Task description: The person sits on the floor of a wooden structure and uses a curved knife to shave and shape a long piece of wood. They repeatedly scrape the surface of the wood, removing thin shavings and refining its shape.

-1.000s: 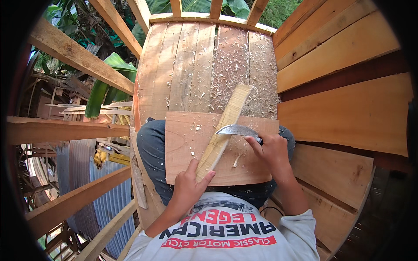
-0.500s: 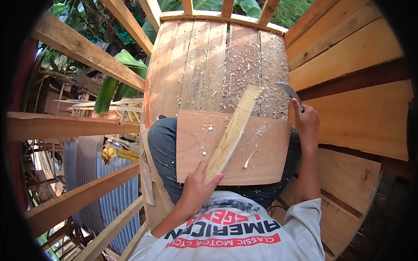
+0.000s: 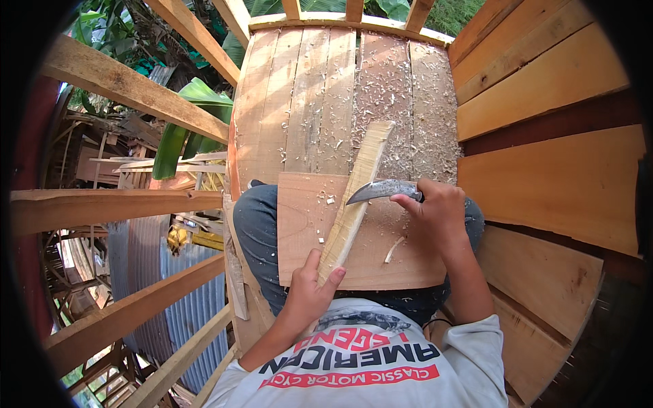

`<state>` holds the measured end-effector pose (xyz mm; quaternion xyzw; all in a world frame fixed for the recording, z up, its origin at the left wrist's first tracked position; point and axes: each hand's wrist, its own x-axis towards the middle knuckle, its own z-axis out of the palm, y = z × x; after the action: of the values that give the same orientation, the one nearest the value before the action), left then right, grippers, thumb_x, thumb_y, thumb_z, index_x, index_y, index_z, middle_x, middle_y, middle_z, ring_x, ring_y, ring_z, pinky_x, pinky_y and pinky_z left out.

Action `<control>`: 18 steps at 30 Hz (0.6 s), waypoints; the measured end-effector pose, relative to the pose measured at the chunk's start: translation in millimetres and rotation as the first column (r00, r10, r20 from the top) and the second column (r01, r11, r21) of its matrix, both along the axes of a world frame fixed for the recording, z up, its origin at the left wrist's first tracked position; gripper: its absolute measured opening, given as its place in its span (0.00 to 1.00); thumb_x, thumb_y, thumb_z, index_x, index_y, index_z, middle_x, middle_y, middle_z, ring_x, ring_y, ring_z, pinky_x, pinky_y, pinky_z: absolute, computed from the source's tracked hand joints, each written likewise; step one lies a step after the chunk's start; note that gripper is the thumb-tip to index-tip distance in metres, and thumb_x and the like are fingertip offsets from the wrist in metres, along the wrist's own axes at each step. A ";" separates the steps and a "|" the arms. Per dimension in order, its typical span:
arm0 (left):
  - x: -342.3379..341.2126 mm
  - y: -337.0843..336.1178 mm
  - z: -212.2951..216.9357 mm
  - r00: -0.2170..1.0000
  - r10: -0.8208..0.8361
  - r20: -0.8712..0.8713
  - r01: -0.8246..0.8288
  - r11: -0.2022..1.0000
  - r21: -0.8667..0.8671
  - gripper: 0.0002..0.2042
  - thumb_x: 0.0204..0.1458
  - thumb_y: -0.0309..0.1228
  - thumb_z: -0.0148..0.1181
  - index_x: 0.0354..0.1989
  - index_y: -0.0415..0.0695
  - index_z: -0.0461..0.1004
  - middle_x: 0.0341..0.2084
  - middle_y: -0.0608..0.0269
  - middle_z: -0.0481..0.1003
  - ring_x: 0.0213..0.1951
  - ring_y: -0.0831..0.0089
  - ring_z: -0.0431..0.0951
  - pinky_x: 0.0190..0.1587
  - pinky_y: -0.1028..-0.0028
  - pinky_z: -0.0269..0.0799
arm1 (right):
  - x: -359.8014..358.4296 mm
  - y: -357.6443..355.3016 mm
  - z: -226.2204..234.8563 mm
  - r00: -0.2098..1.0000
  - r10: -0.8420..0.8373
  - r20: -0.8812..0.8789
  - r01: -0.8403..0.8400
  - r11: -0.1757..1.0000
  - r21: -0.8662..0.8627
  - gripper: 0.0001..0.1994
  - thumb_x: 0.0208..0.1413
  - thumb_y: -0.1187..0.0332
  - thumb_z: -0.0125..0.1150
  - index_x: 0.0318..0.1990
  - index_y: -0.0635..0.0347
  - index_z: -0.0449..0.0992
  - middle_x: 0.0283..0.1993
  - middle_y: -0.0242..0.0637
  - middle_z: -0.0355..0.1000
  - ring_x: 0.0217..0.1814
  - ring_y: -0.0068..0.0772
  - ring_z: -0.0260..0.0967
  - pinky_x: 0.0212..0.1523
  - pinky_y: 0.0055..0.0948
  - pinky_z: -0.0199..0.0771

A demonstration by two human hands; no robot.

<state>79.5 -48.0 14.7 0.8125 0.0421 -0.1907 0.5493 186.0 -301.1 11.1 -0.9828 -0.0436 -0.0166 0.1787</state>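
My left hand (image 3: 310,291) is closed round the near end of a long pale strip of wood (image 3: 354,197), which slants up and away to the right over my lap. In my right hand (image 3: 439,211) is a knife (image 3: 384,190) with a dark, curved blade, its handle mostly hidden by my fingers. The blade points left and lies across the strip's right side near its middle; whether it cuts in, I cannot tell. Under the strip, a flat reddish-brown board (image 3: 306,262) rests across my legs, with a few wood chips and a curled shaving (image 3: 393,249) on it.
Ahead stretches a plank floor (image 3: 272,129) strewn with shavings, thickest at the right. Wooden rails (image 3: 122,200) bound the left side, with corrugated sheets (image 3: 194,299) and a large green leaf (image 3: 183,129) beyond. A plank wall (image 3: 551,180) stands close on the right.
My right hand has brought the knife left and down from beyond the strip to the strip's middle. The far end of the strip has swung slightly left; my left hand keeps its hold.
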 end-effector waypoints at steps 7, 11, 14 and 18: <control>-0.7 -0.1 2.3 0.995 -0.014 -0.103 0.012 1.000 -0.016 0.19 0.57 0.41 0.59 0.44 0.35 0.67 0.21 0.45 0.73 0.26 0.55 0.79 0.29 0.66 0.70 | 18.8 -24.5 -25.6 0.941 -0.326 0.091 0.313 0.940 0.135 0.36 0.53 0.33 0.52 0.17 0.64 0.67 0.13 0.44 0.62 0.17 0.41 0.64 0.21 0.38 0.62; -9.9 3.7 -2.5 0.999 -0.043 -0.026 0.043 0.999 0.002 0.20 0.57 0.42 0.58 0.42 0.35 0.66 0.21 0.44 0.73 0.27 0.53 0.79 0.30 0.65 0.70 | 23.5 -90.7 3.4 0.846 -0.533 -0.013 0.520 0.820 0.239 0.36 0.57 0.34 0.48 0.18 0.64 0.67 0.14 0.46 0.61 0.18 0.47 0.59 0.22 0.40 0.59; -2.9 0.9 0.7 0.998 -0.048 -0.033 0.047 0.999 -0.010 0.20 0.57 0.42 0.58 0.42 0.35 0.66 0.21 0.44 0.73 0.27 0.53 0.78 0.30 0.65 0.70 | -5.7 -68.2 15.7 0.921 -0.389 0.014 0.377 0.901 0.214 0.34 0.55 0.35 0.52 0.18 0.62 0.71 0.15 0.48 0.65 0.19 0.53 0.65 0.22 0.40 0.63; 1.2 -6.2 6.3 0.997 -0.015 -0.075 0.013 1.000 -0.026 0.18 0.56 0.41 0.58 0.39 0.37 0.67 0.18 0.60 0.66 0.24 0.78 0.65 0.26 0.73 0.62 | -33.8 -9.3 11.6 0.996 -0.066 0.059 0.061 0.994 0.096 0.30 0.51 0.37 0.59 0.18 0.59 0.75 0.15 0.43 0.68 0.19 0.47 0.70 0.20 0.38 0.67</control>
<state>80.7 -54.2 21.0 0.7979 0.0548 -0.2255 0.5564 152.2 -310.4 22.7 -0.9732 -0.0170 -0.0548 0.2227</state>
